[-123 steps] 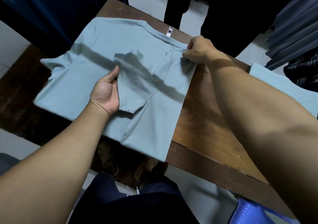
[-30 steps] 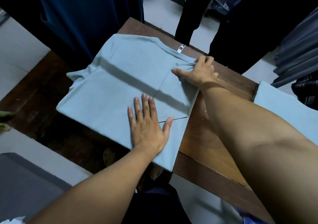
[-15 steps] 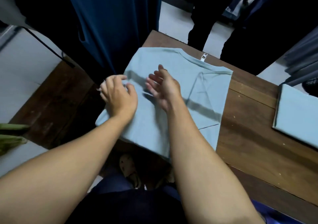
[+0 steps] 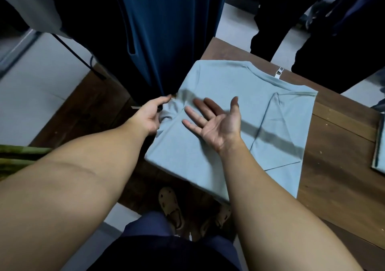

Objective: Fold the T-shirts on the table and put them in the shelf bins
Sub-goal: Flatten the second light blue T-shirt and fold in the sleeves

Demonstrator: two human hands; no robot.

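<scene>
Now the brown worktop [image 4: 333, 166] holds a pale blue shirt [image 4: 218, 87], laid flat so it can be folded. Its right side is already folded in. Another shirt [image 4: 380, 145] lies at the right edge. The left hand [image 4: 149, 115] curls round the bunched sleeve [image 4: 169, 112], likely to fold it in. The right hand [image 4: 216, 124] is wide open, palm up, over the shirt, holding nothing.

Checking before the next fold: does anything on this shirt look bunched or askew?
Yes: the sleeve is crumpled into a bunch where the left hand grips it, at the left edge of the T-shirt. The folded-in right side lies flat.
</scene>
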